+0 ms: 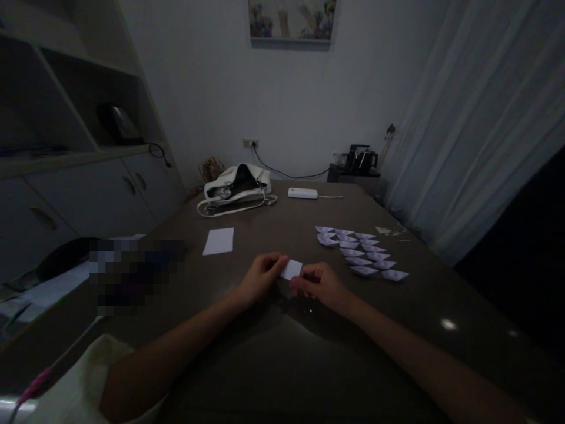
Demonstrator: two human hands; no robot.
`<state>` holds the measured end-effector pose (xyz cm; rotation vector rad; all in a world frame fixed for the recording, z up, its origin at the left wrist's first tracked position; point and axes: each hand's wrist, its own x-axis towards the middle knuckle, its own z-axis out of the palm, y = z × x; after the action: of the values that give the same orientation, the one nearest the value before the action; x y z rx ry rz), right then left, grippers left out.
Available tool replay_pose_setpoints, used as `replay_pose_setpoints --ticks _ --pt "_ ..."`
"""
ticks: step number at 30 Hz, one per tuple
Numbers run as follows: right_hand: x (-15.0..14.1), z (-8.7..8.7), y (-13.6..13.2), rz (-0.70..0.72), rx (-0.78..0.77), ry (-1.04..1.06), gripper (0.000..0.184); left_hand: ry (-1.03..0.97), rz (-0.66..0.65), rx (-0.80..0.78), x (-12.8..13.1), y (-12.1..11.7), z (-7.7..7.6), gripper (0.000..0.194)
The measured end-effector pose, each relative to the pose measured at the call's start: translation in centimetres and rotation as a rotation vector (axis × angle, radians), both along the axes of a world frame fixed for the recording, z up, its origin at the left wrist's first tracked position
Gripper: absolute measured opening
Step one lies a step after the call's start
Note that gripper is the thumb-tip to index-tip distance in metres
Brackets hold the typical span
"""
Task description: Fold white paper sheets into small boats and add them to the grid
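A small folded piece of white paper (292,270) is held between my two hands, a little above the dark table. My left hand (262,275) pinches its left edge between thumb and fingers. At its lower right edge, my right hand (321,285) grips the paper with thumb and curled fingers. To the right stand several folded paper boats (353,260), set in slanting rows. A stack of flat white paper (219,241) lies to the left of my hands.
A white handbag (238,189) sits at the back left of the table (273,365). Near the far edge lies a white power bank (302,193) with a short cable. Small paper scraps (388,231) lie beyond the boats. A blurred-out patch (141,274) covers something at left.
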<state>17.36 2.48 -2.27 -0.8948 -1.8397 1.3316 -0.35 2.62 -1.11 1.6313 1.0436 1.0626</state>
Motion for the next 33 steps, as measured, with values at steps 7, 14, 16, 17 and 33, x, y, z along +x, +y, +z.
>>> replay_pose_setpoints --ticks 7,14,16,17,33 --pt "-0.02 0.33 -0.17 0.003 -0.013 -0.009 0.03 -0.026 -0.033 -0.019 0.08 -0.2 0.06 0.043" --pt "0.15 -0.07 -0.05 0.046 -0.011 -0.049 0.032 0.049 -0.085 0.062 -0.06 -0.42 0.2 0.04" --pt "0.13 -0.15 -0.05 0.06 -0.022 -0.057 0.036 0.08 -0.104 0.073 -0.16 -0.5 0.21 0.04" --pt "0.1 -0.15 -0.06 0.06 -0.025 -0.052 0.04 0.096 -0.117 0.076 -0.2 -0.53 0.22 0.04" --pt "0.38 0.2 0.55 -0.135 0.068 -0.022 0.048 0.272 -0.156 0.115 -0.42 -0.15 -0.01 0.042"
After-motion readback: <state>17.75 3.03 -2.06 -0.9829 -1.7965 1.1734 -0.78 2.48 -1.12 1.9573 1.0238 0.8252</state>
